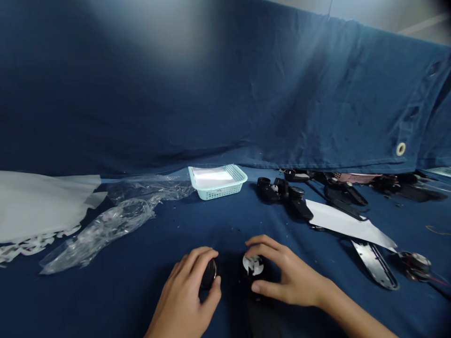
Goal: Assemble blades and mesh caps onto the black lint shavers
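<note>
My left hand (192, 291) is closed on a round black cap-like part (208, 274) with a shiny rim, held on edge between thumb and fingers. Close by on the right, my right hand (282, 277) curls its fingers and thumb around the round head of a black device body. A white, slotted disc (252, 265) sits in that head and faces up. The dark body (260, 317) runs down toward the bottom edge of the view, hard to tell from the dark blue cloth. The two parts are apart.
A light blue basket (220, 191) with white paper stands ahead. Crumpled clear plastic (116, 225) and white sheets (38, 202) lie left. To the right are black housings (298, 202), white paper (341, 223), a silver-lined shell (375, 265) and a wired motor-like part (419, 265).
</note>
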Demonstrator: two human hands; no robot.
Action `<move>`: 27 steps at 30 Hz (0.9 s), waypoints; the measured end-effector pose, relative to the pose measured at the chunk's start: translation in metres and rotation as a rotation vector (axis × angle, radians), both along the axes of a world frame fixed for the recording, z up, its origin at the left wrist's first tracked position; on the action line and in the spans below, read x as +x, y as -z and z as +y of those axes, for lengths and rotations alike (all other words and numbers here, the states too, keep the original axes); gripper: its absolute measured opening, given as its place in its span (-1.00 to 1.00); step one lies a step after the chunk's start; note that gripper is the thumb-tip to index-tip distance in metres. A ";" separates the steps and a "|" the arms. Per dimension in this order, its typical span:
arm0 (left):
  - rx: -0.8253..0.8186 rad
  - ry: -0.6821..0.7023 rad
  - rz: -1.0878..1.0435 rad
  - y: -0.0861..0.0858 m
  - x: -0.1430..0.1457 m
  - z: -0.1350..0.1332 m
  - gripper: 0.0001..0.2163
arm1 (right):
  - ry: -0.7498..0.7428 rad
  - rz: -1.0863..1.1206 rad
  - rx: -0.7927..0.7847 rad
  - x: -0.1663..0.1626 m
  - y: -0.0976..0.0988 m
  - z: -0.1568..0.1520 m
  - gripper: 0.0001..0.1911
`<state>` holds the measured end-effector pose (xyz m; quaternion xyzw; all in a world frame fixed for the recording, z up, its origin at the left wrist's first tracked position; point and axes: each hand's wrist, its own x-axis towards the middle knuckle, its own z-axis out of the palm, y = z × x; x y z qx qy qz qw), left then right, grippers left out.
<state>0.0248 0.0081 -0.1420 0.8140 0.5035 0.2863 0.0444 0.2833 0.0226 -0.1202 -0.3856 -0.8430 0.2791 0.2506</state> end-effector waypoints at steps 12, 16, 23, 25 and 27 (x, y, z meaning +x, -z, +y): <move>0.078 0.060 -0.072 -0.001 0.003 -0.002 -0.67 | 0.074 0.085 0.043 0.000 0.010 0.004 -0.46; 0.046 0.056 -0.064 -0.003 0.004 -0.004 -0.68 | 0.056 0.088 0.083 -0.001 0.010 0.004 -0.50; 0.025 0.069 -0.043 -0.001 0.002 -0.003 -0.68 | 0.055 0.077 0.089 -0.001 0.009 0.002 -0.40; 0.020 0.069 -0.046 0.000 0.002 -0.003 -0.67 | 0.037 0.069 0.080 0.000 0.009 0.002 -0.46; 0.017 0.071 -0.053 -0.001 0.003 -0.003 -0.68 | 0.011 0.062 0.074 0.000 0.009 0.002 -0.57</move>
